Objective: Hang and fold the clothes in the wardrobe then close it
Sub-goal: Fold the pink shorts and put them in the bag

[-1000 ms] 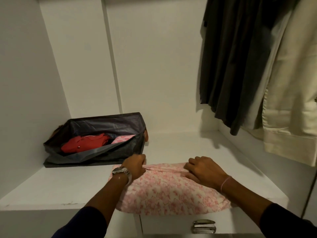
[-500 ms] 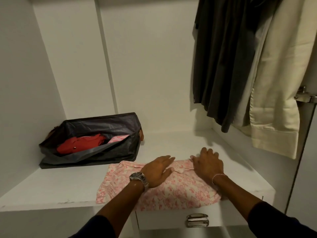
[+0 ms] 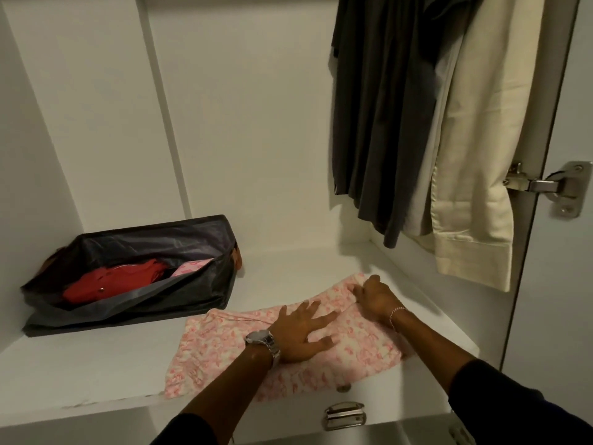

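Pink garment (image 3: 224,345): left hand (image 3: 301,332) presses flat (fingers spread), right hand (image 3: 373,295) pinches its edge.

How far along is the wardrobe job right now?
Done: dark garment and cream garment hang. In hand: left hand flattens the pink floral garment on the shelf; right hand holds its far edge. Left: wardrobe door is open.

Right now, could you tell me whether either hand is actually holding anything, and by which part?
The right hand pinches the pink floral garment at its far right corner; the left hand only presses flat on its middle.
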